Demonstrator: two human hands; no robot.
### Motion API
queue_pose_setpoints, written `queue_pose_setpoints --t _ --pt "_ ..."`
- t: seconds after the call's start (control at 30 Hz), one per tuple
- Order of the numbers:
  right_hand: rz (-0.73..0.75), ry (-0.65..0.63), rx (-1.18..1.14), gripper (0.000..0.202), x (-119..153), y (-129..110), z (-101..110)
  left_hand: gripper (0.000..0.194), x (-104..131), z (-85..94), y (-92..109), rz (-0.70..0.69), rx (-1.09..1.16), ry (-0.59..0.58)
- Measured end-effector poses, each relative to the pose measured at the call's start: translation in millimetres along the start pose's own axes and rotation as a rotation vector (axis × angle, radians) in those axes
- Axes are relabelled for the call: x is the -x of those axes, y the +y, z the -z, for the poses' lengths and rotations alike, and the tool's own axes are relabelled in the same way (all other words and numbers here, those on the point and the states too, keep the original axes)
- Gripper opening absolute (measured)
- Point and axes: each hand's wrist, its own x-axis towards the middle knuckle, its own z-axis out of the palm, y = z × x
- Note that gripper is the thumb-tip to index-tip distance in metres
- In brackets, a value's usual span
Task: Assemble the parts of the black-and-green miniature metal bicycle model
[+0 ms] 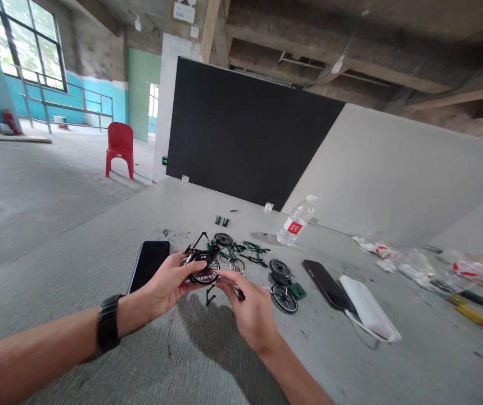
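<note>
Right hand (253,315): thumb and fingers drawn narrow beside the wheel; a dark bit (240,294) shows among them, whether pinched I cannot tell.
Left hand (167,284): grip closed on the black bicycle model (205,269), thumb across its wheel, lifted above the desk (148,374).
Work in hand: small-part fitting, by my judgement; the next move would call for a steady left hold and fine alignment from the right fingertips.
Loose black part (210,295): one, on the desk below the wheel.
Spare wheels (284,298): two, right of the right hand, near a green piece (297,291).
Green frame parts (256,247): several, beyond the hands.
Bottle (296,224): clear, capped, red-labelled; fill level unclear.
Plastic wrappers (418,270): crumpled, far right; contents indistinct.
</note>
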Motion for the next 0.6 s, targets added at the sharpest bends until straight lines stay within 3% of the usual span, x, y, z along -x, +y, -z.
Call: queue_pose_setpoints --t 0.13,0.4,0.5,0.6 --pt "-0.092 0.008 0.023 0.017 0.4 -1.7 4.8 0.027 -1.5 2.1 -0.3 -0.049 0.004 0.014" --pt "-0.092 -0.496 0.226 0.027 -6.0 -13.8 9.7 0.029 -4.9 7.2 0.7 -0.118 -0.053 0.053" --pt "-0.125 -0.573 0.234 0.020 -6.4 -18.1 4.7 0.030 -4.0 5.9 0.5 -0.118 -0.071 0.068" --pt "-0.154 -0.576 0.170 0.026 -5.1 -19.7 4.7 0.029 -3.4 4.2 1.4 -0.120 -0.078 0.071"
